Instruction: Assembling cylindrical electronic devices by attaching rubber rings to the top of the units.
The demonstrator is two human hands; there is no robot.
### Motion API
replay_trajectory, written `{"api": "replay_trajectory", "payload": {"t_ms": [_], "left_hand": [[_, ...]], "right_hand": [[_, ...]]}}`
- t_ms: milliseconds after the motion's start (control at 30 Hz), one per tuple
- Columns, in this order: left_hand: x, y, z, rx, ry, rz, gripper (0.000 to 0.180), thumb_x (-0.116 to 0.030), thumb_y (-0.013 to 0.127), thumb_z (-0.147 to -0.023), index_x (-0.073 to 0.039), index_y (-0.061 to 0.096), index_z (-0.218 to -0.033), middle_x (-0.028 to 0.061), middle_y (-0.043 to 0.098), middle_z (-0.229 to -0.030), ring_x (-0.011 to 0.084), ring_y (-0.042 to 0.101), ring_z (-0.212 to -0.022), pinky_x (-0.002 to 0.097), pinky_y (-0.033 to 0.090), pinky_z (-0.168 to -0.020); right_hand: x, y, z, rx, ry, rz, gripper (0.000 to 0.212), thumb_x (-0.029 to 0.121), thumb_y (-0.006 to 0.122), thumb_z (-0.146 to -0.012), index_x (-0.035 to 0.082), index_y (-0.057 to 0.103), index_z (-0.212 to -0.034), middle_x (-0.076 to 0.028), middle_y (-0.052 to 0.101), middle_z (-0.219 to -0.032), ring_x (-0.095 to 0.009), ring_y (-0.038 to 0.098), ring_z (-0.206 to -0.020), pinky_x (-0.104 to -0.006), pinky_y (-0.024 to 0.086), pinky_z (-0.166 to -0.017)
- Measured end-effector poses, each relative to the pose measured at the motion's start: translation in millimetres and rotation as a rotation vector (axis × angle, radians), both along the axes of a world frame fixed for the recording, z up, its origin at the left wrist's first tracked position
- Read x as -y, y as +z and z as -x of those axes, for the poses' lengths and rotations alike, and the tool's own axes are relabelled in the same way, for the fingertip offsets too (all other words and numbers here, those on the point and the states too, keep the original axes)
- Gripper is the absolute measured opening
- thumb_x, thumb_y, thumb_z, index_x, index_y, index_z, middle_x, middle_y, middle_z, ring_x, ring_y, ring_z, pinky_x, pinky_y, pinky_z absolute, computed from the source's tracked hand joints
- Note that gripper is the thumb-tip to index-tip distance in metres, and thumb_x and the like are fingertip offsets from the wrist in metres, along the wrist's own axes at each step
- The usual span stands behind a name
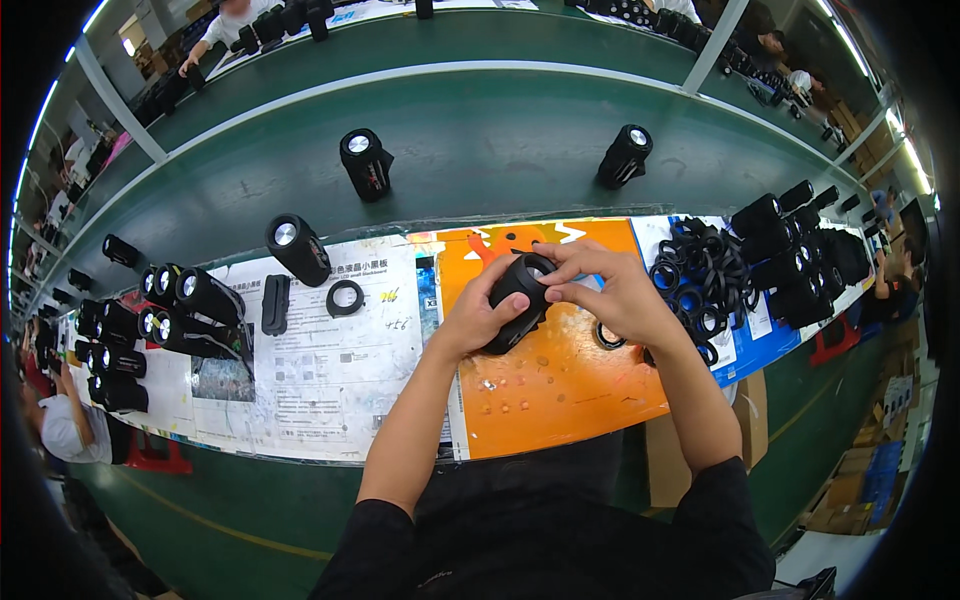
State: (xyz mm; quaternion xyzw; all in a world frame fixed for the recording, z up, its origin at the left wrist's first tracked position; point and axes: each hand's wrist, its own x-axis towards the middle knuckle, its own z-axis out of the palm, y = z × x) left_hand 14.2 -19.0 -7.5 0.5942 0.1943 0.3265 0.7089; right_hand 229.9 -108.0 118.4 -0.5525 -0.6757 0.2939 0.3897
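My left hand (484, 308) is wrapped round a black cylindrical portable speaker (517, 316), tilted over the orange sheet (560, 400) on the bench. Its round silver end shows between my hands. My right hand (598, 290) has its thumb and fingertips pressed together on the speaker's end rim; anything thin between them is hidden. Just below my right hand, a black ring (608, 337) lies on the orange sheet. Left of my hands, another black ring (345, 298) and a long black rounded part (275, 304) rest on a white printed sheet (330, 390).
A pile of black rings (705, 275) is heaped at the right, beside several stacked speakers (790, 245). More speakers (205, 300) stand at the left. Single speakers (366, 163) are spaced along the green belt (490, 150) beyond the bench. An open carton (672, 460) stands below the bench.
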Motion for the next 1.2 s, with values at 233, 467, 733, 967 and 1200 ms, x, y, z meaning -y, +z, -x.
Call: {"api": "replay_trajectory", "payload": {"t_ms": [233, 467, 733, 967, 1200], "left_hand": [[-1, -8, 0, -0.013, 0.03, 0.006, 0.08, -0.059, 0.083, -0.096, -0.007, 0.057, -0.151, 0.0128, 0.07, -0.126, 0.0216, 0.072, -0.11, 0.0321, 0.06, -0.094], [-3, -7, 0, -0.036, 0.001, -0.013, 0.077, -0.054, 0.084, -0.097, -0.007, 0.057, -0.152, 0.0131, 0.071, -0.128, 0.0217, 0.073, -0.112, 0.0327, 0.06, -0.096], [-3, -2, 2, -0.05, -0.025, -0.019, 0.093, -0.061, 0.084, -0.094, 0.0, 0.052, -0.156, 0.0116, 0.069, -0.137, 0.0203, 0.07, -0.122, 0.0347, 0.058, -0.106], [-4, -2, 3, 0.022, -0.037, 0.019, 0.1, -0.069, 0.083, -0.091, 0.001, 0.052, -0.156, 0.0119, 0.067, -0.141, 0.0214, 0.068, -0.127, 0.0361, 0.056, -0.11], [3, -2, 8, 0.026, 0.009, -0.048, 0.092, -0.07, 0.085, -0.087, -0.006, 0.059, -0.149, 0.0129, 0.07, -0.13, 0.0236, 0.069, -0.121, 0.0376, 0.055, -0.106]], "right_hand": [[-4, 14, 5, -0.009, 0.043, 0.063, 0.021, 0.015, 0.088, -0.092, 0.005, 0.083, -0.11, -0.017, 0.08, -0.131, -0.032, 0.073, -0.124, -0.0432, 0.053, -0.11], [-5, 11, 1, 0.038, 0.039, 0.064, 0.036, 0.009, 0.091, -0.087, 0.009, 0.085, -0.123, -0.017, 0.078, -0.137, -0.031, 0.07, -0.132, -0.0434, 0.053, -0.115], [-6, 1, -5, 0.141, 0.164, -0.065, 0.042, 0.012, 0.086, -0.091, 0.021, 0.084, -0.132, -0.014, 0.077, -0.138, -0.031, 0.069, -0.117, -0.0424, 0.055, -0.107], [-4, 0, 2, 0.331, 0.162, -0.203, 0.049, 0.003, 0.087, -0.085, 0.021, 0.085, -0.13, -0.009, 0.076, -0.142, -0.033, 0.067, -0.119, -0.0407, 0.057, -0.105], [4, -1, 8, 0.413, 0.189, -0.304, 0.042, 0.008, 0.088, -0.085, 0.02, 0.086, -0.125, -0.005, 0.074, -0.14, -0.035, 0.065, -0.12, -0.0433, 0.057, -0.104]]}}
